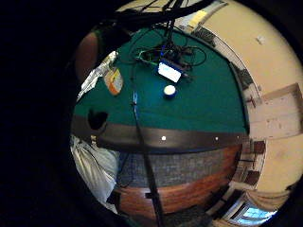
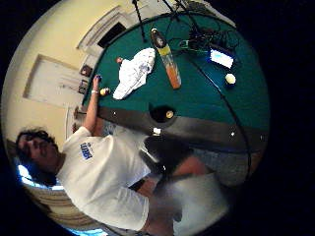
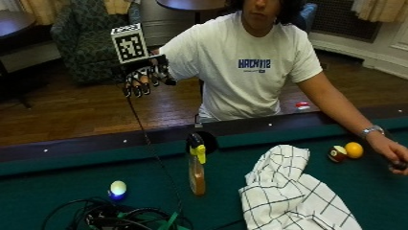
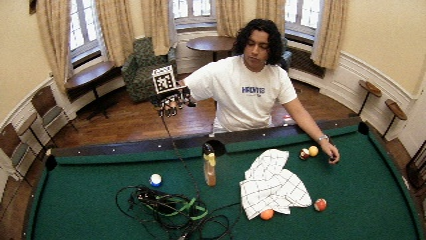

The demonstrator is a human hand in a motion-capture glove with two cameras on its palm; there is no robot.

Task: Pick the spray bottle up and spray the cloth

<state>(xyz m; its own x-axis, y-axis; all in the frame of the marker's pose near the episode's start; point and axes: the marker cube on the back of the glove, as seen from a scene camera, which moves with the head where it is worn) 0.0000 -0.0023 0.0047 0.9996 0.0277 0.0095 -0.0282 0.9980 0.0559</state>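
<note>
The spray bottle (image 3: 196, 167) stands upright on the green felt just inside the near rail; it has a black head, a yellow trigger and amber liquid. It also shows in the wide outside view (image 4: 210, 171) and the thumb side palm view (image 2: 168, 61). The white cloth with a black grid (image 3: 292, 196) lies crumpled on the felt beside the bottle, and shows again in the wide view (image 4: 271, 186). My gloved right hand (image 3: 142, 79) hangs in the air behind the rail, well above and to the side of the bottle. Its fingers point down, relaxed, holding nothing.
A tangle of cables (image 3: 108, 218) and a white-and-blue ball (image 3: 117, 189) lie on the felt on the bottle's other side. A striped ball (image 3: 336, 153) and an orange ball (image 3: 354, 149) sit beyond the cloth by the person's bare hand (image 3: 394, 155). A side pocket (image 3: 209, 140) opens behind the bottle.
</note>
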